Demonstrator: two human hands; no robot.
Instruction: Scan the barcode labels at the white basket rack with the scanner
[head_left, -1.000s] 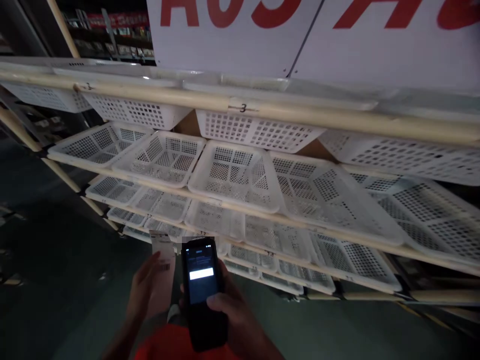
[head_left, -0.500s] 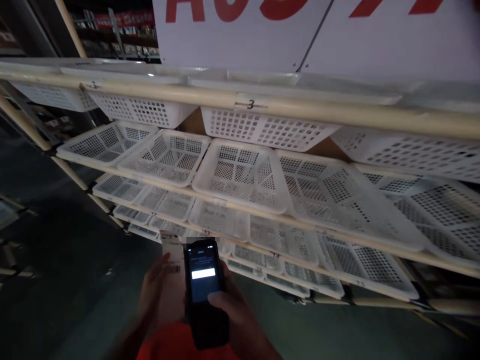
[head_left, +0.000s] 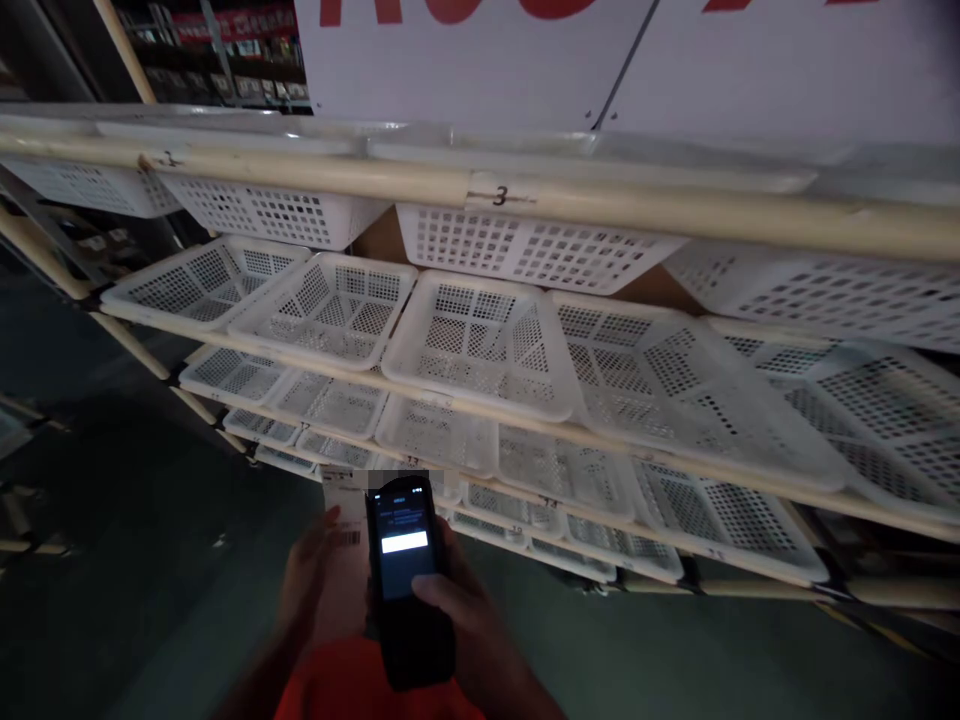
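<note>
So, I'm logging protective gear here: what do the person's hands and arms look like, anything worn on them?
Both the left hand and right hand are bare: no gloves, rings or watch visible. The forearms show no sleeves. The light is dim, so fine detail is unclear.

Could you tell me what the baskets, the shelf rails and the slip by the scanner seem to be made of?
Baskets: likely moulded white plastic, matt, with a grid of square holes and rolled rims.
Rails: round cream tubes with a slight sheen, perhaps coated metal or plastic; unclear.
Slip, in the left hand: thin white paper with a printed barcode.
Scanner, in the right hand: dark, probably plastic casing with a lit glass screen.
</note>
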